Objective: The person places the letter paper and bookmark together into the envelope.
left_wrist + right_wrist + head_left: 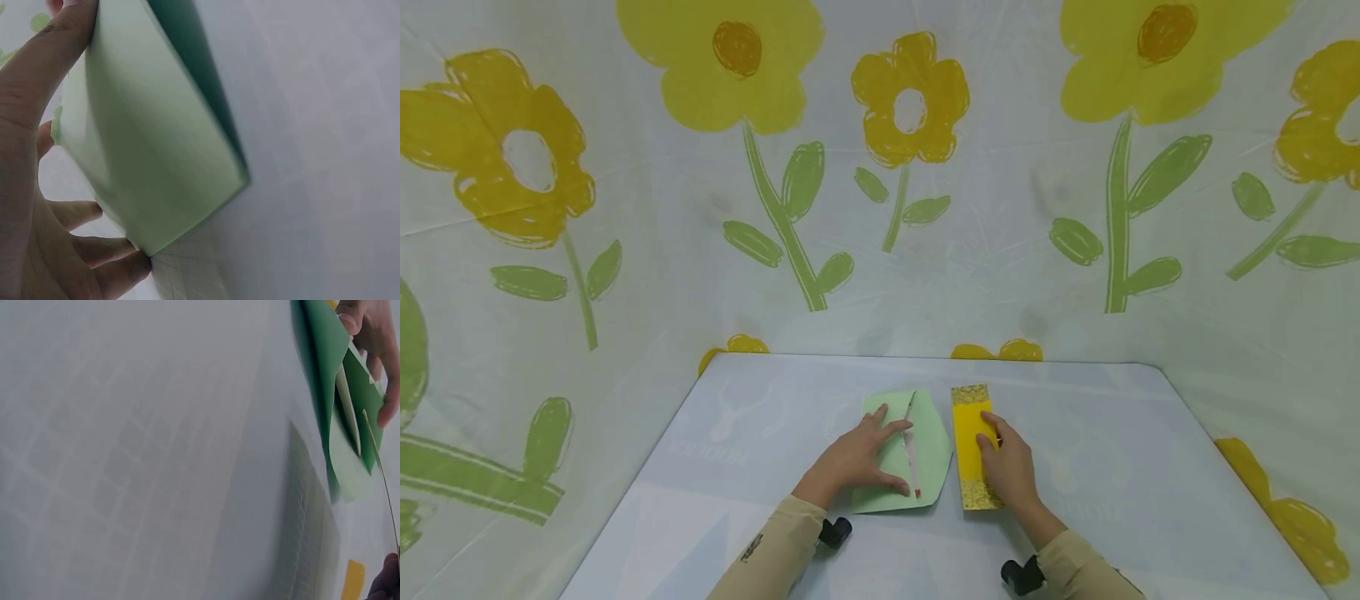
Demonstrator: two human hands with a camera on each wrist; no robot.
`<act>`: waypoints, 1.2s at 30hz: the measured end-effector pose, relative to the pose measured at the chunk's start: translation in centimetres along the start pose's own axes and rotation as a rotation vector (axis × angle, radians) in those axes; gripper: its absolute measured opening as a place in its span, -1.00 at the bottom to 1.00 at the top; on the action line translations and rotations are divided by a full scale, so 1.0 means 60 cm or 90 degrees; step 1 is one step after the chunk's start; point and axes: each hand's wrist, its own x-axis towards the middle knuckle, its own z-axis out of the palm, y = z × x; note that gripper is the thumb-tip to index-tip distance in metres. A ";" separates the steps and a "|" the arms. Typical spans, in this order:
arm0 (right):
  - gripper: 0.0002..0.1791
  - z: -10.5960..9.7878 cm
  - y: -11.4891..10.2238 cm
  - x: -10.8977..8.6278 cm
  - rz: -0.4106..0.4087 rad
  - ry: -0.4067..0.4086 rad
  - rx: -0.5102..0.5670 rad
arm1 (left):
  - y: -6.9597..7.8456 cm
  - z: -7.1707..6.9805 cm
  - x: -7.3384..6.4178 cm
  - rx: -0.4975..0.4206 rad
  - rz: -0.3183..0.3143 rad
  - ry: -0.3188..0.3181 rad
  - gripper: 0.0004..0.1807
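A pale green paper envelope (pixel 934 454) stands slightly gaping at the middle of the table, with white and red showing in its long opening. My left hand (pixel 856 456) holds it, thumb and fingers spread along its opposite edges. Up close in the left wrist view, the envelope (pixel 159 162) bulges between thumb and fingers. Just to the right, my right hand (pixel 1011 468) grips a long yellow card (pixel 967 442) with gold glitter bands at both ends. The card (pixel 383 475) appears edge-on as a thin gold line in the right wrist view, apart from the envelope.
A white table (pixel 760 450) with faint printed patterns lies under both hands. Behind and beside it hangs a white curtain (pixel 985 208) with yellow flowers and green leaves. Black wrist devices (pixel 1022 575) sit under the sleeves.
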 end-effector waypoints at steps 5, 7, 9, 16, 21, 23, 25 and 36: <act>-0.51 0.007 -0.003 0.000 -0.002 -0.002 0.006 | 0.002 0.000 -0.001 -0.002 -0.001 0.000 0.18; -0.51 0.009 -0.006 -0.001 -0.004 -0.003 0.009 | 0.002 -0.001 -0.002 -0.003 -0.002 -0.001 0.17; -0.51 0.010 -0.008 -0.001 -0.003 -0.003 0.010 | 0.002 0.000 -0.001 -0.003 0.000 0.001 0.18; -0.51 0.016 -0.015 -0.002 0.009 -0.007 0.012 | 0.000 0.001 0.000 -0.003 -0.001 -0.002 0.17; -0.51 0.022 -0.017 0.000 0.011 -0.004 0.013 | -0.001 0.001 0.001 0.000 -0.006 -0.004 0.18; -0.51 0.024 -0.018 0.001 0.009 -0.004 0.014 | 0.000 0.001 0.001 -0.003 -0.009 -0.004 0.18; -0.51 0.026 -0.019 0.001 0.008 -0.004 0.015 | 0.002 0.000 0.000 -0.003 -0.013 -0.006 0.18; -0.50 0.036 -0.022 0.001 -0.002 0.000 0.025 | 0.004 0.000 0.001 0.010 -0.016 -0.009 0.18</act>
